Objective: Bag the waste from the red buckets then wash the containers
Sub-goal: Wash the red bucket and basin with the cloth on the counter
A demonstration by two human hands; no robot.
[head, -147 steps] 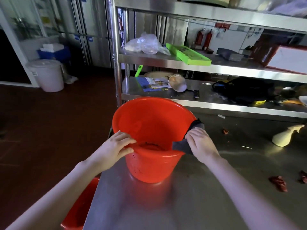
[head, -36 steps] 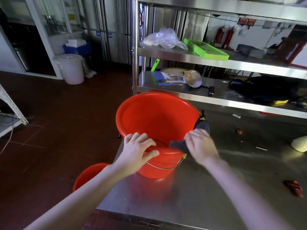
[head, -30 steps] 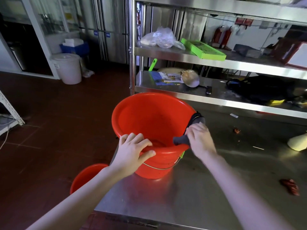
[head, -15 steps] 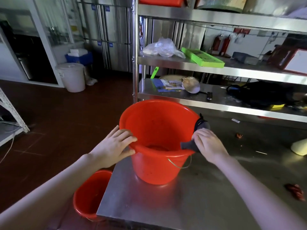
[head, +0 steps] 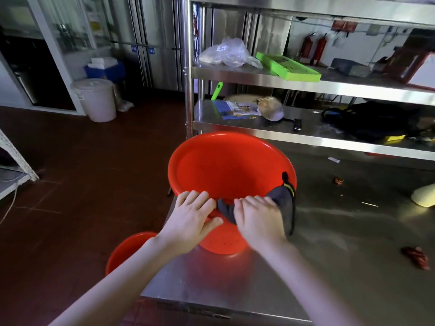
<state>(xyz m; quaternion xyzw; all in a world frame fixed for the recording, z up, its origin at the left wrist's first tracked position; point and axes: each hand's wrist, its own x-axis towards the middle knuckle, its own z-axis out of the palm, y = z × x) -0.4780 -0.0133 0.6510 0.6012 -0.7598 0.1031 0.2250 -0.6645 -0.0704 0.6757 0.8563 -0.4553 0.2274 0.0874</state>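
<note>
A red bucket [head: 226, 165] stands on the steel table [head: 329, 267] near its left edge, tipped toward me. My left hand [head: 191, 218] grips the near rim, fingers over it and thumb outside. My right hand [head: 257, 216] presses a dark grey cloth [head: 283, 200] over the near rim just right of the left hand. The cloth drapes inside and outside the bucket wall. A second red bucket [head: 124, 251] sits on the floor below the table's left edge, partly hidden by my left arm.
A steel shelf rack [head: 306, 135] rises behind the bucket, holding a black bag [head: 372, 121], a green tray [head: 289, 67] and a plastic bag [head: 226, 52]. Red scraps [head: 415, 256] and a pale object [head: 423, 196] lie on the table at right. A white lidded bin [head: 95, 98] stands on the floor.
My right hand has slid the cloth along the rim from the right side to the near side, next to my left hand. The bucket now tips toward me.
</note>
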